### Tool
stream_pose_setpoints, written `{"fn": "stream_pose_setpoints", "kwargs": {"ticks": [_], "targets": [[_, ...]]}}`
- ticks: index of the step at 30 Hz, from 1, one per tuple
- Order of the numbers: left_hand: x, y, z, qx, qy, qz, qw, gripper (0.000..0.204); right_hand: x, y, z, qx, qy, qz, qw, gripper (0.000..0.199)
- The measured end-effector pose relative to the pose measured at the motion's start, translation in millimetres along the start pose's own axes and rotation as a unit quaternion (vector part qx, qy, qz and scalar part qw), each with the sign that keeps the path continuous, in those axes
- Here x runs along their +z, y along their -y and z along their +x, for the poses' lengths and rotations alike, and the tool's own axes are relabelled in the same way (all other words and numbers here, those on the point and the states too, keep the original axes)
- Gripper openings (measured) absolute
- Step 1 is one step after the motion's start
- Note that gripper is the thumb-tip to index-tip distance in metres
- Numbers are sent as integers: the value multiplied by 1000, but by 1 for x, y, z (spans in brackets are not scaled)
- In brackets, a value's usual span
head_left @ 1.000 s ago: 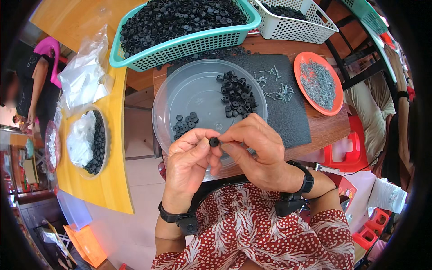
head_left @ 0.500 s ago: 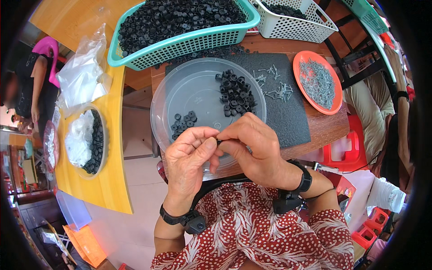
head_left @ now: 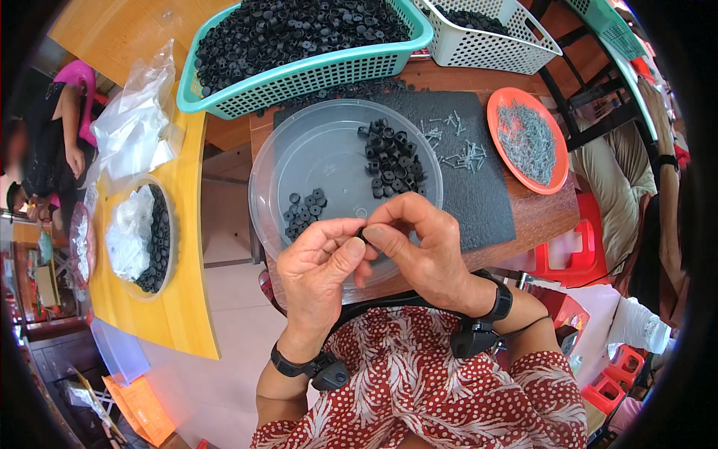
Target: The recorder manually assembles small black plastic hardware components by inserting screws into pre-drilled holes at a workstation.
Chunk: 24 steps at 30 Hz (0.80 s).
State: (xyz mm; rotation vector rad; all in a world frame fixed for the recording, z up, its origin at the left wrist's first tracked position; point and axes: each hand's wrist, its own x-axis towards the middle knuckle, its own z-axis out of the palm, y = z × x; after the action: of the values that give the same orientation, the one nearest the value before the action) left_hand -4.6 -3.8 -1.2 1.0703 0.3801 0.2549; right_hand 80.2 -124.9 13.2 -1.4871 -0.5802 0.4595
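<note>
Fingers of both hands meet over the near rim of a clear round plastic tray (head_left: 299,161), pinching a small black plastic part (head_left: 362,235) between them: the left hand (head_left: 320,273) presses it with thumb and forefinger from the left, the right hand (head_left: 422,251) closes on it from the right, its other fingers curled. The part sits right at the fingertips, mostly hidden by them. Inside the tray lie a larger heap of black parts (head_left: 393,157) on the right and a smaller cluster (head_left: 305,209) on the left, well apart. The tray rests partly on a dark mat (head_left: 486,202) on the brown wooden worktop (head_left: 542,221), with loose small screws (head_left: 456,146) scattered on the mat and an orange plate of screws (head_left: 527,138) just beside it. Beyond stand a teal basket (head_left: 299,75) heaped with black parts and a white basket (head_left: 493,41). To the left, a yellow table (head_left: 176,299) carries a bowl (head_left: 142,239) and a clear plastic bag (head_left: 134,127).
</note>
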Motion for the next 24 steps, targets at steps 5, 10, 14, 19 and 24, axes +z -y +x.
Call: {"fn": "stream_pose_setpoints", "kwargs": {"ticks": [5, 10, 14, 19, 24], "targets": [[-2, 1, 2, 22, 16, -25, 999, 23, -1, -1, 2, 45, 17, 29, 998, 10], [-5, 1, 3, 3, 34, -58, 998, 23, -1, 0, 1, 61, 24, 81, 995, 11], [-6, -1, 3, 12, 36, -78, 996, 22, -18, -3, 8, -24, -3, -98, 995, 9], [-15, -2, 2, 38, 14, -99, 994, 21, -51, -4, 24, -33, -32, -208, 977, 10], [-12, -4, 5, 31, 12, -105, 994, 20, -59, -15, 26, -193, 46, -346, 917, 12]]}}
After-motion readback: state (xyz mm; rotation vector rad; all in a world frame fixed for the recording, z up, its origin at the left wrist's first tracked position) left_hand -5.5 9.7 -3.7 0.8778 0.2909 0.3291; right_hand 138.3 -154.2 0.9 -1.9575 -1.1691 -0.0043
